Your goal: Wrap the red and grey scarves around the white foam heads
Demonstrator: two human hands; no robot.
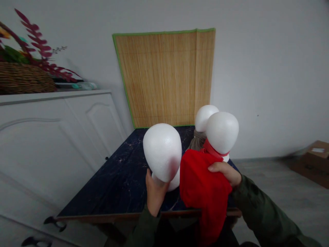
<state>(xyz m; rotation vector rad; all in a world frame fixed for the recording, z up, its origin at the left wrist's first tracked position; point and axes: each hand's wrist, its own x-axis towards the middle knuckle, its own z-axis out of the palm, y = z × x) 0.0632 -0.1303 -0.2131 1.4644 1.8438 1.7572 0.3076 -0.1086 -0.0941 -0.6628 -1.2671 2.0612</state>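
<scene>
A white foam mannequin head (pixel 161 151) stands near the front of the dark blue marbled table. My left hand (pixel 156 192) is closed around its neck, just under the chin. My right hand (pixel 227 172) grips a red scarf (pixel 203 181), which spreads beside this head and hangs over the table's front edge. Another white foam head (pixel 223 132) is at the right with red fabric about its neck. Whether that fabric and the scarf in my hand are one piece, I cannot tell. Behind it is a further foam head (pixel 205 117) with a grey-brown scarf (pixel 197 140) around its neck.
The table (pixel 115 185) meets the wall, where a bamboo mat (pixel 164 79) with green edging leans or hangs. A white cabinet (pixel 64 137) runs along the left, with a wicker flower basket (pixel 25 78) on top. Cardboard boxes (pixel 312 164) lie on the floor at right.
</scene>
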